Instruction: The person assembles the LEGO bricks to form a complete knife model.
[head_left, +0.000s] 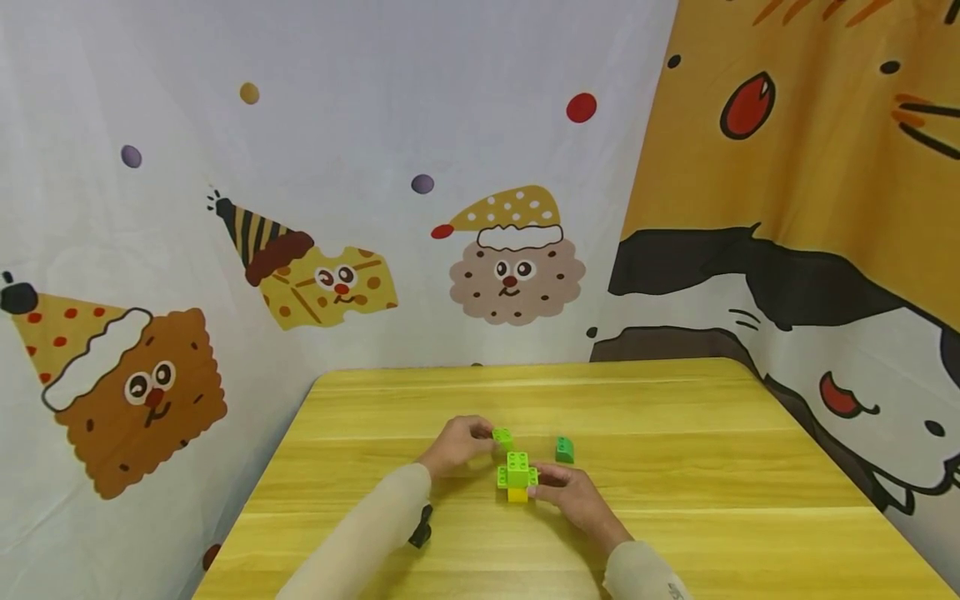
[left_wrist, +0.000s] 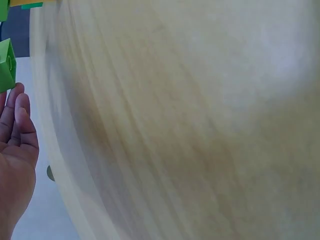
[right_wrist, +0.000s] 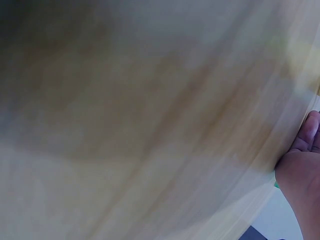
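Note:
Near the middle of the table, a toy brick model stands upright, with lime-green bricks (head_left: pixel 517 468) stacked over a yellow brick (head_left: pixel 517 494). Fingers of my right hand (head_left: pixel 576 497) grip the model at its right side. Behind it and to the left, my left hand (head_left: pixel 459 443) pinches a loose lime-green brick (head_left: pixel 502 436) by the fingertips. In the left wrist view that brick (left_wrist: pixel 7 67) shows a hollow underside at the image edge, above the left hand (left_wrist: pixel 17 165). The right wrist view has only part of the right hand (right_wrist: pixel 302 170); the model is hidden there.
A darker green brick (head_left: pixel 564 451) with a curved side lies on the wooden table (head_left: pixel 675 417), behind my right hand. Beside my left sleeve is a small black object (head_left: pixel 422 527). A cartoon-printed cloth (head_left: pixel 390 108) hangs behind the table's far edge.

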